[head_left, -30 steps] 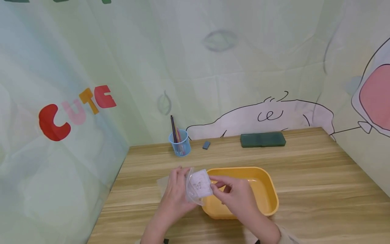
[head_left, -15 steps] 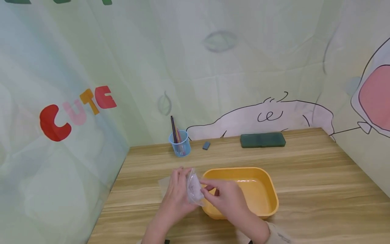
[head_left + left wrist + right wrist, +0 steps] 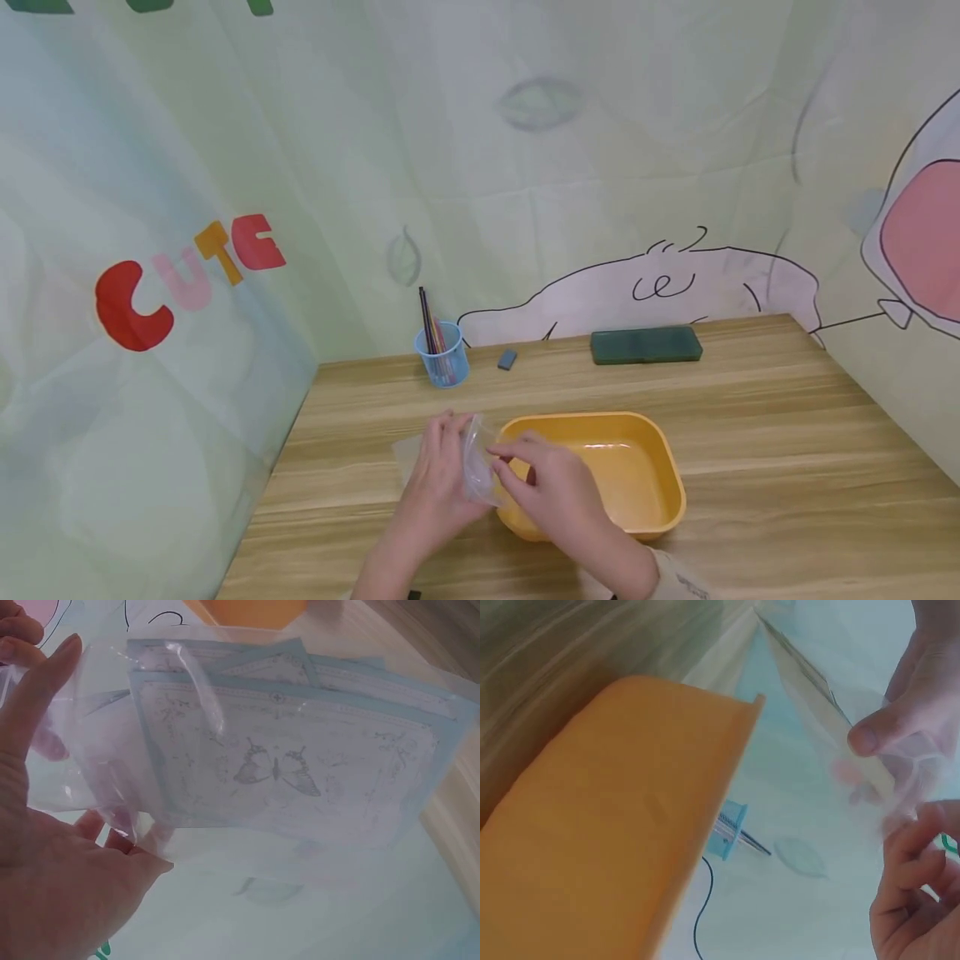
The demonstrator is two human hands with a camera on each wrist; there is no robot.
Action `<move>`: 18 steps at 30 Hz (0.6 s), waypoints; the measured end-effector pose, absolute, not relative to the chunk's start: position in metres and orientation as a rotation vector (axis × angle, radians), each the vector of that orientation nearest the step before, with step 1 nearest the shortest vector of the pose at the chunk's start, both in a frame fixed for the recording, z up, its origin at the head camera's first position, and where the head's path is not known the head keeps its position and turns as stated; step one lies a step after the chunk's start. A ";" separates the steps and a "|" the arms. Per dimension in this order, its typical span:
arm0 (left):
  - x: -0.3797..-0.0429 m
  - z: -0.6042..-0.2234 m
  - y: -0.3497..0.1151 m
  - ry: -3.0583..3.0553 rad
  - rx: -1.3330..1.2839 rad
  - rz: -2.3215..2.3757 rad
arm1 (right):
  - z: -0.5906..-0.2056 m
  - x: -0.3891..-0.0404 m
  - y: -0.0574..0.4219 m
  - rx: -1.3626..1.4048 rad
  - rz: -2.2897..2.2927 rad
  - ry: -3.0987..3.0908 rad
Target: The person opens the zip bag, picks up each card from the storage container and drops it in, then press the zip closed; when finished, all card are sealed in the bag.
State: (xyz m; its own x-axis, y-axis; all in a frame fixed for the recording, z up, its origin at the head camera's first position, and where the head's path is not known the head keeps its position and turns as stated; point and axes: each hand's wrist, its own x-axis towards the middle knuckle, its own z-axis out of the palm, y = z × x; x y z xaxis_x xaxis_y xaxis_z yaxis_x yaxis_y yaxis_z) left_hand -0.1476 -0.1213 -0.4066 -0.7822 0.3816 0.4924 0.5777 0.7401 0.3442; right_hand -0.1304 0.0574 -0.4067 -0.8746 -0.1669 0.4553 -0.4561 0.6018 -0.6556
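In the head view, my left hand [image 3: 437, 492] holds a clear plastic bag [image 3: 477, 467] upright over the left end of the yellow tray. Inside the bag, the left wrist view shows several pale blue-edged paper cards [image 3: 360, 750], the front one printed with a butterfly. My left thumb presses on the bag's side in the right wrist view. My right hand [image 3: 558, 492] has thumb and index finger together at the bag's open edge, pinching the film. The card stack [image 3: 821, 705] appears edge-on there. My right fingertips partly hide the bag's mouth.
The yellow tray [image 3: 660, 521] sits beneath the hands on the wooden table [image 3: 787, 467]. A blue cup [image 3: 444, 367] of pencils, a small blue-grey eraser [image 3: 507, 360] and a dark green case [image 3: 647, 345] stand along the back. A pale sheet [image 3: 406, 455] lies left of the hands.
The white printed cards, sticking out of the bag a second ago, have gone down into it. My right hand has moved left with them to the bag's mouth.
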 end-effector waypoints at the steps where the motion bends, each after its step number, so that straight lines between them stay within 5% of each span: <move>1: -0.148 -0.406 -0.122 -2.549 -0.727 -0.676 | -0.406 -0.130 0.059 0.475 1.180 -2.475; 9: -0.149 -0.386 -0.115 -2.490 -0.639 -0.745 | -0.400 -0.130 0.084 0.331 1.662 -2.464; 18: -0.149 -0.367 -0.083 -2.365 -0.691 -0.862 | -0.395 -0.122 0.098 0.684 1.688 -2.519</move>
